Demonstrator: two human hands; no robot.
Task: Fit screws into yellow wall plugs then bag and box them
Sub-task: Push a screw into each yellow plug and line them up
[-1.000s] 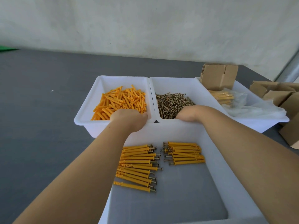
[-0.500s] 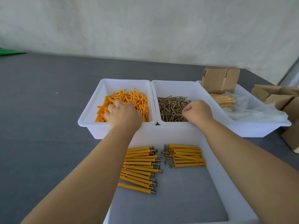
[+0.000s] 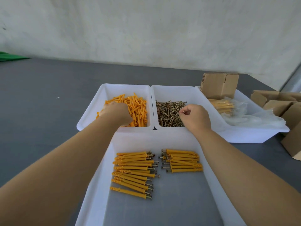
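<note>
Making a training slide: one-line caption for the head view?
Left hand digs into the yellow plugs, right hand pinches a screw over the screw bin.

Left hand (image 3: 116, 112) reaching down, fingers hidden; right hand (image 3: 194, 117) fingers curled, pinching.

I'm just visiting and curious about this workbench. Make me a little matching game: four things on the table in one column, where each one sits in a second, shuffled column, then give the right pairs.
Things
1. loose yellow plugs
2. loose screws
3. plugs with screws fitted
4. bagged sets

Places
A. the nearest tray, laid in two groups
B. far left bin, under the left hand
C. right-hand bin, beside a cardboard box
D. middle bin, under the right hand

Pairs: 1-B, 2-D, 3-A, 4-C
</note>
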